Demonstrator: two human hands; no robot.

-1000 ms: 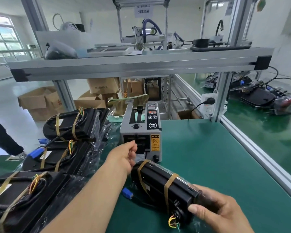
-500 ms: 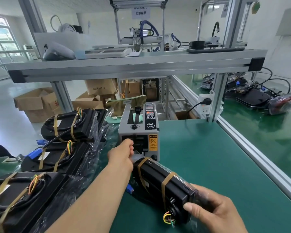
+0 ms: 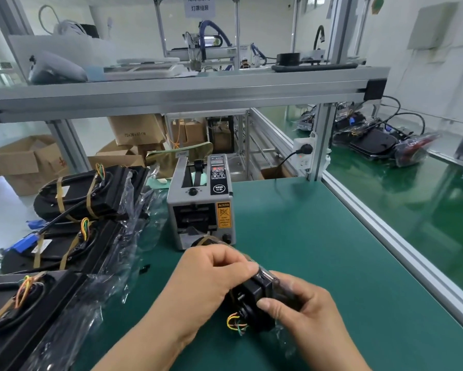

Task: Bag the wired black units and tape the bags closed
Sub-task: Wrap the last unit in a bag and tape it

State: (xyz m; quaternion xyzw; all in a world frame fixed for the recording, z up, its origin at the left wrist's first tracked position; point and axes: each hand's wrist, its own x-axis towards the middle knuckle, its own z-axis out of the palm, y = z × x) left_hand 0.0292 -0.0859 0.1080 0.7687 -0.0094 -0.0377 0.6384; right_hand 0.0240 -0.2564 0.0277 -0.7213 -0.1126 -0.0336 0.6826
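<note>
My left forearm runs up from 7 o'clock; my left hand (image 3: 211,279) is curled, fingertips pinching the top of the unit (image 3: 254,294). My right hand (image 3: 308,314), at 5 o'clock, grips its near end, thumb across the front.

A factory packing line: green workbench (image 3: 305,250), aluminium racks (image 3: 187,92), cardboard boxes (image 3: 24,164).

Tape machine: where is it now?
Head view, centre: the tape machine stands on the green table behind the left hand, black units to its left.
</note>
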